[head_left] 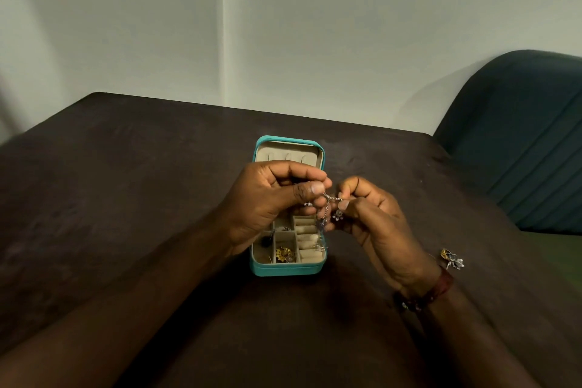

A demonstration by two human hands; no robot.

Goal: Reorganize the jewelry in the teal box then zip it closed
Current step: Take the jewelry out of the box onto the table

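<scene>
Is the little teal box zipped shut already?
No, the teal box lies open, its lid folded back and its compartments in plain sight.

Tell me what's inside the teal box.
A gold piece, a dark piece and cream ring rolls show in the teal box; the left hand and right hand hide its middle.

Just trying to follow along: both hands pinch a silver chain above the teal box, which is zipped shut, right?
Not shut: the head view shows the teal box wide open. The left hand and right hand do pinch the silver chain above it.
</scene>
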